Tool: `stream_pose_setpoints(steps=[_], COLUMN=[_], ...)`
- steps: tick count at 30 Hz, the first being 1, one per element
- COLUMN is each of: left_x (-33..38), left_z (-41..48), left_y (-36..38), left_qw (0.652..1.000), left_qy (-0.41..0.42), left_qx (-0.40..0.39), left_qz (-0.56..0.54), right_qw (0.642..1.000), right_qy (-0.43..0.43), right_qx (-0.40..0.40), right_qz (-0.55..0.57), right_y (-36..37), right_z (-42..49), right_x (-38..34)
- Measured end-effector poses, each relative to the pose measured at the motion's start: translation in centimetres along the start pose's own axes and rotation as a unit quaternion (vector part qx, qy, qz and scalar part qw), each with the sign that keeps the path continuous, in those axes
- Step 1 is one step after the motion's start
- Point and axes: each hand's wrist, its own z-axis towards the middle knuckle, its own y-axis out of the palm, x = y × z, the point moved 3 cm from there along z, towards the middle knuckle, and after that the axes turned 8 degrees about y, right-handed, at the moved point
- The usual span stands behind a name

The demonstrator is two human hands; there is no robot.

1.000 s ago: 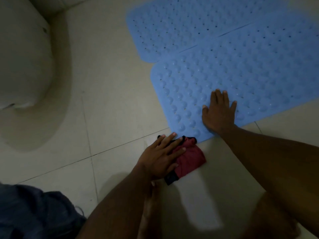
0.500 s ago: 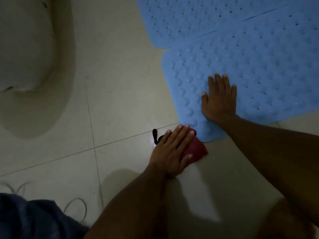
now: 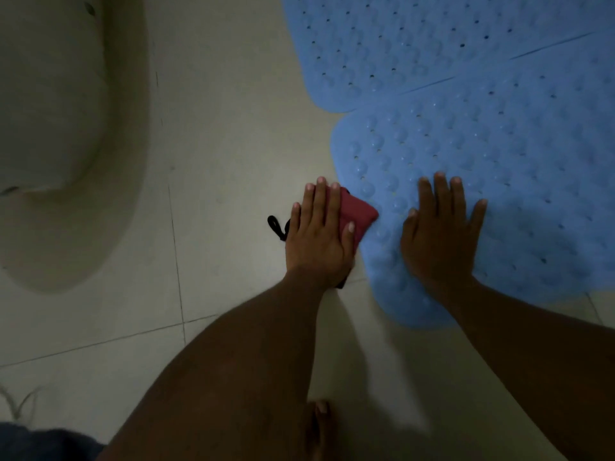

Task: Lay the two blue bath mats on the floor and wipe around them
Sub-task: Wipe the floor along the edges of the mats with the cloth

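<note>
Two blue bath mats lie flat side by side on the pale tiled floor: the near mat (image 3: 519,154) at right centre and the far mat (image 3: 392,44) at the top. My left hand (image 3: 317,234) presses flat on a dark red cloth (image 3: 357,212) at the near mat's left edge; a black loop of the cloth sticks out to the left. My right hand (image 3: 441,231) rests palm down with fingers spread on the near mat's lower left corner.
A pale toilet base (image 3: 50,94) stands at the upper left with its shadow on the tiles (image 3: 233,128). Dark blue fabric (image 3: 43,442) shows at the bottom left corner. A toe of mine shows at bottom centre.
My left hand has slid the red cloth up along the near mat's left edge, from its bottom corner. My right hand stays pressed on the mat. The view has shifted forward.
</note>
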Motion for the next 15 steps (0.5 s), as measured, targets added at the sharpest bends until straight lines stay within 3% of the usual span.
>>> stream_pose_setpoints(steps=[9,15], left_x=[-2.4,-1.6], left_z=[7.2,7.5], left_y=[-0.9,-2.2], left_qw=[1.000,1.000], left_qy=[0.021,0.006], left_qx=[-0.008,-0.020], left_qz=[0.009,-0.019], right_qw=[1.000,1.000], right_qy=[0.006,0.004], right_qx=[-0.007,-0.008], right_qz=[-0.011,0.000], right_y=[-0.5,-0.5], right_z=[0.2,0.3], right_x=[-0.1,-0.1])
